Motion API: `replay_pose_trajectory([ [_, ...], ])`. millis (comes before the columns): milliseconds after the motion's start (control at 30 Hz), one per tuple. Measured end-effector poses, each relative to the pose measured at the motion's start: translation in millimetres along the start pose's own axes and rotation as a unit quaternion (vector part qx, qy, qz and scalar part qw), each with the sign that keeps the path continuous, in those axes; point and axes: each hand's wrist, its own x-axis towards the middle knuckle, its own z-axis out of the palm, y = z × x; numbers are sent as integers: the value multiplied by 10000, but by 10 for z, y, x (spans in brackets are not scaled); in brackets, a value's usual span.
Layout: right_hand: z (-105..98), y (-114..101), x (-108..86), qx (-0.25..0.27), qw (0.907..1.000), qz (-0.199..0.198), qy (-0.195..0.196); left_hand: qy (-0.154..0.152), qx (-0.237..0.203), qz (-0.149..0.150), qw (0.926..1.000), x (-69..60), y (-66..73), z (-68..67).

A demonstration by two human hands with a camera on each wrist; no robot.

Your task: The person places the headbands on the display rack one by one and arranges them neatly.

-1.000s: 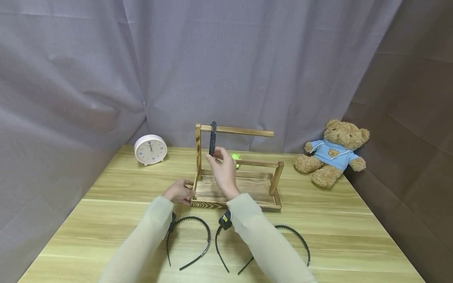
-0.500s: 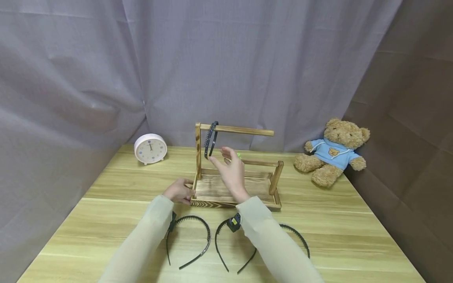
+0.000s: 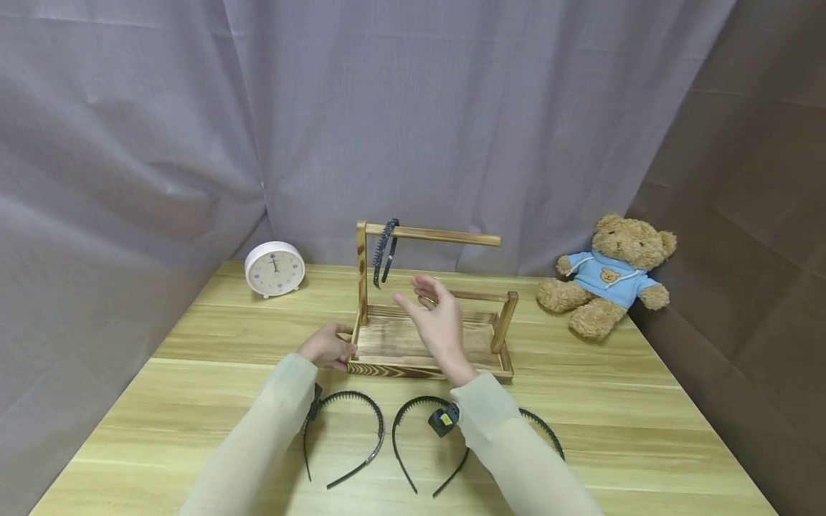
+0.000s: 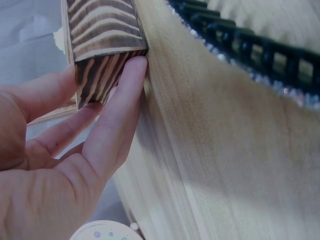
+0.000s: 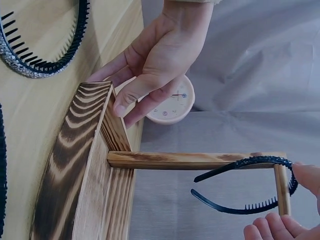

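My left hand (image 3: 329,345) grips the left end of a wooden rack (image 4: 105,30), thumb on one side and fingers on the other. From the rack's upper bar (image 3: 445,235) hangs a black toothed headband (image 3: 380,254) with glittery trim, close to the left post. In the right wrist view this headband (image 5: 260,160) loops over the bar, ends free. Just right of and below it is my right hand (image 3: 439,326), holding nothing, thumb and fingers spread apart. In front of the rack lie a left headband (image 3: 379,437) and a middle headband (image 3: 396,430).
A third headband (image 3: 550,432) on the table lies partly behind my right sleeve (image 3: 510,437). At the back left stands a round white clock (image 3: 274,269). A teddy bear (image 3: 609,276) in a blue hoodie sits at the back right. Grey curtains (image 3: 413,115) border the table.
My right hand has let go of the hanging headband and moved right and down, its fingers spreading. The headband has swung slightly round on the bar. My left hand has stayed put.
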Motion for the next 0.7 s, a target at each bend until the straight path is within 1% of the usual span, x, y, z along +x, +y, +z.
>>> replay_pose_trajectory([
  [267, -140, 25, -138, 154, 9999, 22, -22, -27, -55, -13, 10000, 8, -10, 11],
  [367, -191, 51, -179, 115, 9999, 104, -57, -9, -57, -27, 10000, 15, -18, 14],
  [533, -296, 81, -246, 275, 9992, 268, -137, 17, 3, -50, 10000, 6, -12, 11],
  [700, -418, 108, -323, 350, 9986, 368, -161, 34, -84, -45, 9999, 4, -2, 3],
])
